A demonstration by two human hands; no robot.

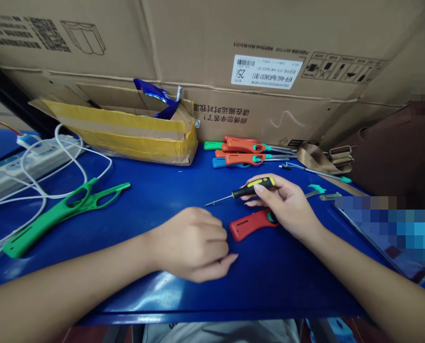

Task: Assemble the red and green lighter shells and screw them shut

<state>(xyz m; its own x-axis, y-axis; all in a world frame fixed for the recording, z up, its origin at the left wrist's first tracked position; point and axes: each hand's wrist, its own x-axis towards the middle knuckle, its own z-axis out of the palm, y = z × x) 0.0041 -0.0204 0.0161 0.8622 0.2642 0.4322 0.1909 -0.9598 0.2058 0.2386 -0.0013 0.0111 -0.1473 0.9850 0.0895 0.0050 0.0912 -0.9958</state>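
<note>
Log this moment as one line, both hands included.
right hand: holds screwdriver | left hand: curled, palm hidden | red lighter: on table, partly hidden

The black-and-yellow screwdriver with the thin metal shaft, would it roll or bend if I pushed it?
The screwdriver might roll, as its thick black-and-yellow handle looks rounded. The thin metal shaft is probably stiff, since it looks straight. The handle end likely feels heavier, being much thicker.
</note>
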